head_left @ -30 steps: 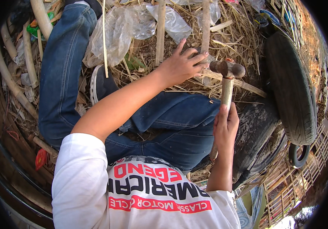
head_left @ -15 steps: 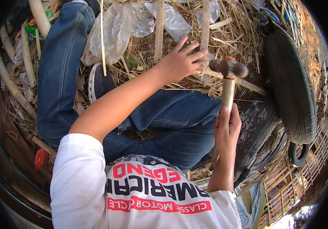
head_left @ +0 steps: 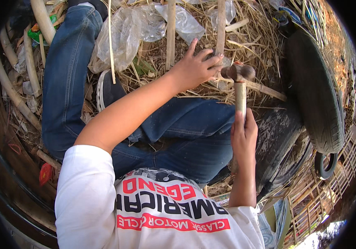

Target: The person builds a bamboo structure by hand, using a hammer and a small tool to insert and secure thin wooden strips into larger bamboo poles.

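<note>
My right hand (head_left: 244, 130) is wrapped round the pale handle of a hammer (head_left: 240, 93). The hammer's dark, rust-brown head is up, close beside the fingertips of my left hand (head_left: 200, 65). My left hand reaches across low over the straw. Its outer fingers fan out over a dark, rounded thing, and its thumb side is closed down near the hammer head; what it pinches there is hidden. Fingertips touch the lower end of a wooden slat (head_left: 220, 25). From beside the hammer head, a bamboo stick (head_left: 269, 91) runs to the right.
A second slat (head_left: 171, 35) stands left of the first. Clear plastic bags (head_left: 117, 39) lie among straw and dry leaves. A worn tyre (head_left: 317, 95) stands at the right, above a woven bamboo lattice (head_left: 317, 201). Curved branches (head_left: 14, 93) line the left; my jeans-clad legs (head_left: 68, 70) frame the spot.
The hammer and my right hand have shifted slightly to the left, bringing the hammer head closer to my left fingers. My left hand has stayed nearly in place.
</note>
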Motion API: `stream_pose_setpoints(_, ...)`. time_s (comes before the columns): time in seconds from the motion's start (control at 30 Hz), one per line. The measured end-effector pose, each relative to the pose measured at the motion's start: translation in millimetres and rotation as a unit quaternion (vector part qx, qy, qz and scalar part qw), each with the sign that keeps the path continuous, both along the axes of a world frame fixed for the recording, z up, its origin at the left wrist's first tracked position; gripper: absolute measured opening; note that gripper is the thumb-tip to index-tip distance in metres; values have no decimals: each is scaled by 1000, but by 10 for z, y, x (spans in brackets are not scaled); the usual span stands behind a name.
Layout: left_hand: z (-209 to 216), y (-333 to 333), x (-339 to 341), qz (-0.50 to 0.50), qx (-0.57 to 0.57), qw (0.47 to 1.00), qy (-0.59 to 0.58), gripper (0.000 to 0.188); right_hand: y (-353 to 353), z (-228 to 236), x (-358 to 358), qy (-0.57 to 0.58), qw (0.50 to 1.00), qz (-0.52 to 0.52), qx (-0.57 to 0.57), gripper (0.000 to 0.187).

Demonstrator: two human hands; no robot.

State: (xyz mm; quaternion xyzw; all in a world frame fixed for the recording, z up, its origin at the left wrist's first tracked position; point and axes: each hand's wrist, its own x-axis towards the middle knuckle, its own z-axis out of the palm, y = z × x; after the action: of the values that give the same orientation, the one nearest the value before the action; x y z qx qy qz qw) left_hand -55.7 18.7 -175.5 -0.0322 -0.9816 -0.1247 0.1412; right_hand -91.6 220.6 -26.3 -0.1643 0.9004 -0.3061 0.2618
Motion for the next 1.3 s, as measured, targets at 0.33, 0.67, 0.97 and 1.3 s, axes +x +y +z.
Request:
stream_pose_setpoints(0.33,-6,13,16,-2,26,1000,2,44,7,139,46,-83,992,-92,-11,37)
stream_pose_setpoints(0.67,21,5,-44,1,121,993,0,50,72,5,138,-122,984,-126,-26,36)
stream_pose_setpoints(0.97,33,28,-41,18,76,997,-11,38,2,1,35,-94,989,-99,-50,31)
stream_pose_setpoints(1.3,54,7,-18,13,129,991,18,43,-38,168,22,-97,986,-118,-62,35)
